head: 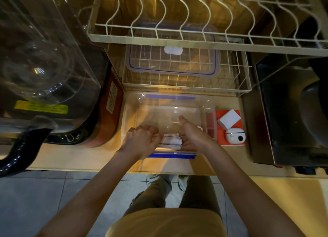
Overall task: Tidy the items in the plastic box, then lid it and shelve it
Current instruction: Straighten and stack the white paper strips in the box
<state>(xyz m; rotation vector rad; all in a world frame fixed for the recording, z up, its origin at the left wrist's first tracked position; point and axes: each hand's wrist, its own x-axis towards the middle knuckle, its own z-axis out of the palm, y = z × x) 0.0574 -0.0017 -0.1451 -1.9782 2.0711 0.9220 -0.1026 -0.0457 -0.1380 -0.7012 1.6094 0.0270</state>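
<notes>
Both hands in plastic box (168,110); left hand (142,141), right hand (192,136) fingers curled, gripping white stack (171,141); stack's long axis left-right.

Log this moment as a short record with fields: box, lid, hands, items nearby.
box: clear plastic box on the counter, open
lid: clear lid with blue seal, lying on the lower wire rack behind the box
left hand: grips the white paper stack inside the box
right hand: grips the same stack, thumb up
beside box: small white device and white block on an orange card
</notes>
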